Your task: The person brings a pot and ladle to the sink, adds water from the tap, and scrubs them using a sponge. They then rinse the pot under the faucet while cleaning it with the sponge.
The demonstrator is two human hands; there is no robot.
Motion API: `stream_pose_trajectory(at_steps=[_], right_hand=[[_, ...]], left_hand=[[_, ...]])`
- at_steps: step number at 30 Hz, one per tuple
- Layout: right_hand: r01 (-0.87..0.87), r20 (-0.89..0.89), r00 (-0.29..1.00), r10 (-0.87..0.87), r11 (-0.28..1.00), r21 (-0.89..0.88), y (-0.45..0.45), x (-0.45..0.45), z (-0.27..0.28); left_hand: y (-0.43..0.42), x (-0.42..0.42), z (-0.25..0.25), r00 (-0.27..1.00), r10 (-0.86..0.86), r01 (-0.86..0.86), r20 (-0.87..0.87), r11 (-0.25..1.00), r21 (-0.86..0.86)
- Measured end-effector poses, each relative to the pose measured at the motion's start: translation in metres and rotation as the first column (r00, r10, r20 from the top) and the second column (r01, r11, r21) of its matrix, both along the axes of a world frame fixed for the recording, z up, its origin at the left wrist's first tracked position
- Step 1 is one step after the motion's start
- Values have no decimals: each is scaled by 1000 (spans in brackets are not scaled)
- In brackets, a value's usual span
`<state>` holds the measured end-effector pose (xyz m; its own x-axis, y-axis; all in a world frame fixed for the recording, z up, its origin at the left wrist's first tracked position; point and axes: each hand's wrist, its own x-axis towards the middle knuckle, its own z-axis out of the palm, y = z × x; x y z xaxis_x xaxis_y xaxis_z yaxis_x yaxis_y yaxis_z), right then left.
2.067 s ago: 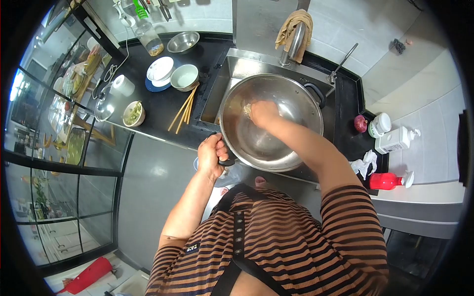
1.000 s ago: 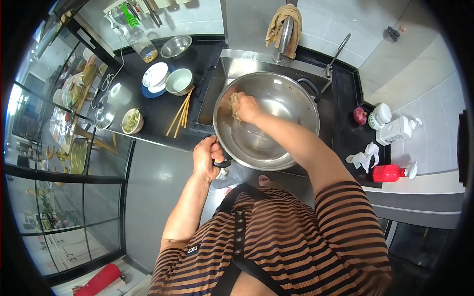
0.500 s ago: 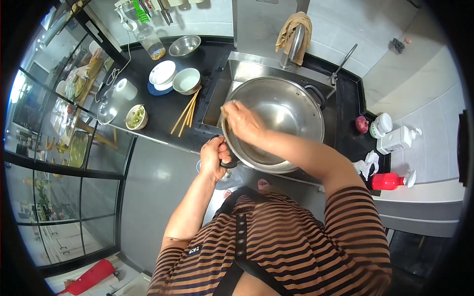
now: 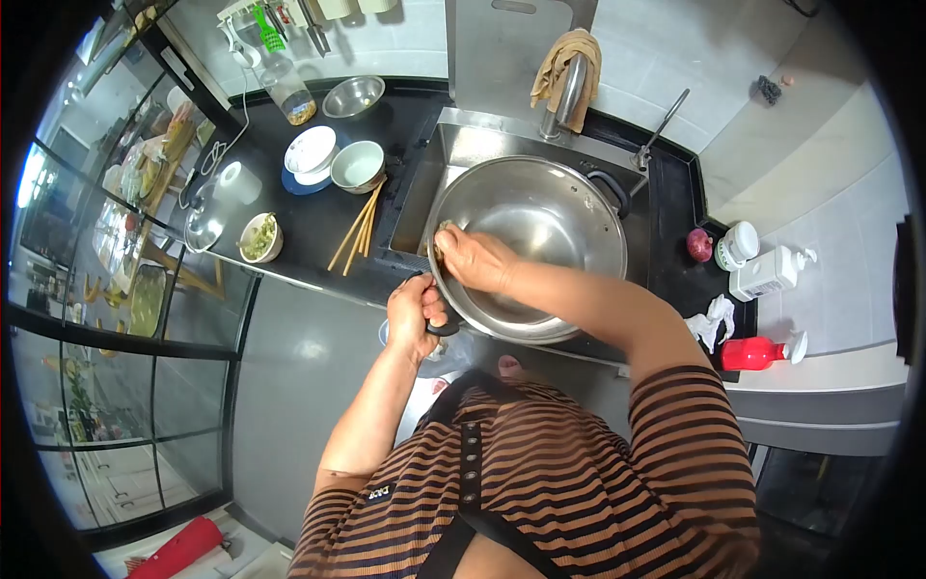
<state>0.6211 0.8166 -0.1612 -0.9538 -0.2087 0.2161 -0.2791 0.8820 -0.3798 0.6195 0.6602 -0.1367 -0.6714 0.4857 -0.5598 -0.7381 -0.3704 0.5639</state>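
Your left hand (image 4: 413, 309) curls shut round the pan (image 4: 555, 214)'s handle (image 4: 445, 329); your right hand (image 4: 476, 261) pinches a wad (image 4: 445, 226) at its left rim. Inside looks mostly clean; any remainder is unclear.

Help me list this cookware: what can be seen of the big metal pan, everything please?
The pan is wide, round, shiny silver metal, with small specks inside. Nothing holds its black far handle; the left hand grips its near handle. The right hand holds a small tan wad at its left rim. It lies over the sink, its support hidden.
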Motion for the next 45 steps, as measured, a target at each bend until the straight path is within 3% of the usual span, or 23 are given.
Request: stream_pose_trajectory(at_steps=[2, 3, 4, 5, 8, 10, 13, 15, 17, 19, 21, 23, 25, 26, 28, 30, 34, 35, 37, 39, 42, 43, 45], right_hand=[[16, 7, 1000, -18, 983, 182, 18, -16, 12], [112, -120, 989, -93, 980, 163, 38, -32, -4], [298, -56, 955, -293, 938, 179, 52, -34, 10], [368, -254, 920, -298, 879, 302, 71, -33, 0], [543, -22, 808, -588, 731, 413, 107, -18, -9], [442, 228, 770, -597, 755, 484, 115, 6, -8], [136, 427, 791, -438, 806, 576, 94, 23, 6], [178, 339, 895, -291, 928, 328, 51, 29, 25], [-58, 26, 998, 52, 947, 316, 25, 18, -8], [-125, -138, 969, 203, 893, 433, 0, -3, -17], [-21, -244, 957, 156, 878, 478, 22, -19, -18], [320, -234, 943, -237, 836, 445, 71, -35, -30], [380, -68, 905, -419, 729, 569, 99, -23, -24], [280, 34, 920, -391, 715, 641, 111, -10, -20], [303, 288, 763, -578, 714, 631, 112, 16, -11], [74, 472, 742, -476, 758, 648, 110, 38, 2], [116, 615, 695, -372, 902, 416, 68, 49, 28], [131, 611, 722, -323, 932, 338, 52, 48, 33], [21, 368, 925, -97, 978, 207, 28, 40, 15], [-61, 164, 986, 36, 986, 153, 7, 25, -7], [-31, -15, 999, 39, 936, 351, 11, -12, -19], [106, -129, 990, -54, 894, 436, 30, -25, -28], [288, -121, 958, -261, 846, 449, 74, -37, -41]], left_hand=[[-2, -1, -3, 1000, -15, 15, -11, 1000, 6], [-1, -1, -4, 1000, -21, 21, -15, 1000, 12], [-1, -1, -4, 1000, -18, 19, -5, 1000, 20], [-1, -1, -3, 1000, -16, 16, 6, 1000, 27], [-1, -2, -4, 1000, -8, 7, 8, 1000, 29], [-1, 0, -4, 1000, 3, -3, 6, 1000, 28], [0, 0, -1, 1000, 14, -14, -8, 1000, 20], [0, 1, -1, 1000, 12, -12, -26, 1000, 7], [0, 2, 0, 1000, 18, -18, -16, 1000, -13], [0, 1, -1, 1000, 20, -20, -11, 1000, -14], [-1, 0, -4, 1000, 14, -14, -3, 1000, 5], [0, 1, 0, 1000, 13, -13, -4, 1000, -3], [-1, 0, -1, 1000, 14, -14, -7, 1000, 3], [-1, 0, -4, 1000, 15, -15, -7, 1000, 14], [-1, 0, -5, 1000, 19, -19, -8, 1000, 13], [0, 1, -2, 999, 33, -33, -5, 999, -5], [0, 1, -3, 999, 26, -26, -26, 1000, 10], [0, 1, -5, 999, 20, -19, -33, 1000, 7], [0, 1, -5, 999, 16, -17, -36, 1000, -9], [0, 1, -1, 999, 26, -27, -28, 999, -32], [0, 0, -2, 1000, 10, -10, -9, 1000, -4], [-1, 1, -2, 1000, 7, -7, -5, 1000, -3], [0, 0, -1, 1000, 3, -3, -5, 1000, 7]])
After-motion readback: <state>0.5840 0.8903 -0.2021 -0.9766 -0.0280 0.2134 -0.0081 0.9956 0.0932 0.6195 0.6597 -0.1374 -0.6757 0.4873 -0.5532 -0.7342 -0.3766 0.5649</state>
